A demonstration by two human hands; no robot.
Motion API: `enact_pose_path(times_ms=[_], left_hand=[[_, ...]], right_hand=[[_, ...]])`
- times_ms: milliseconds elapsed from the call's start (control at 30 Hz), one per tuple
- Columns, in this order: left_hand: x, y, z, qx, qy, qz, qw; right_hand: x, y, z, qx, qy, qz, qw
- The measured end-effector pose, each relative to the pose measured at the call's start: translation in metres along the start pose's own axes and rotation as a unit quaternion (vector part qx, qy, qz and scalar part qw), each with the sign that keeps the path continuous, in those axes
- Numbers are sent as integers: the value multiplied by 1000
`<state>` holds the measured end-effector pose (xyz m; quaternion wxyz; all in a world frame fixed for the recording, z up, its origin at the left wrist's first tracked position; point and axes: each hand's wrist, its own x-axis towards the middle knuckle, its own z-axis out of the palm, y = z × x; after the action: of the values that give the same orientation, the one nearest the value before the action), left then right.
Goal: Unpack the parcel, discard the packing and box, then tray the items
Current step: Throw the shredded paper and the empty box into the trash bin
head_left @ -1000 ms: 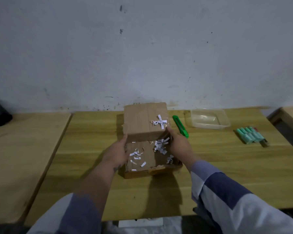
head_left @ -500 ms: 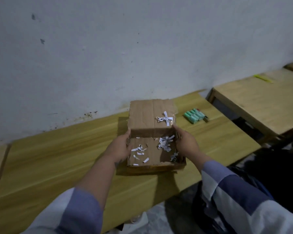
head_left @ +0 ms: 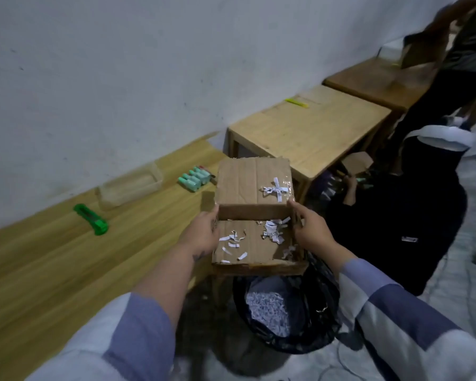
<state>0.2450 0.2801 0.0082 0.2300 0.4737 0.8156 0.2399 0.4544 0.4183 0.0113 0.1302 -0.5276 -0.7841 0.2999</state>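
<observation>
You stood at the long wooden table (head_left: 52,270), right at its end. Past that end, on the floor, sat the bin with a black bag (head_left: 286,312), and white paper shreds (head_left: 268,306) lay inside it.

You held the cardboard box (head_left: 254,215) up in the air, partly over the bin's far rim and partly over the table's end. Its lid flap stood open at the back. A few white paper bits (head_left: 272,233) lay on its floor, and some were stuck on the flap.

Your left hand (head_left: 201,235) held the left wall, with the fingers curled over the edge. Your right hand (head_left: 311,232) held the right wall, thumb over the rim.

I think the good way was to bring the box toward you until it hung over the middle of the bin. Then you could lower it close and drop it in. If you let go too soon, the light bits could flutter onto the floor.

Left on the table were the clear plastic tray (head_left: 129,185), the green markers (head_left: 195,177) just beside it, and the green box cutter (head_left: 92,220). The markers were not in the tray yet.
</observation>
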Motion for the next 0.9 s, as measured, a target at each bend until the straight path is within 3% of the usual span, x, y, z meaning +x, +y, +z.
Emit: enact_pose_path(times_ms=[233, 433, 633, 900], left_hand=[[45, 102, 91, 3, -52, 21, 998], [57, 141, 165, 26, -98, 28, 994], [57, 124, 228, 41, -179, 7, 983], [69, 38, 297, 50, -262, -102, 958]], right_hand=[[12, 111, -82, -2, 13, 41, 999], [8, 189, -105, 0, 3, 92, 996], [-5, 247, -69, -17, -38, 144, 989], [15, 295, 29, -2, -166, 197, 966]])
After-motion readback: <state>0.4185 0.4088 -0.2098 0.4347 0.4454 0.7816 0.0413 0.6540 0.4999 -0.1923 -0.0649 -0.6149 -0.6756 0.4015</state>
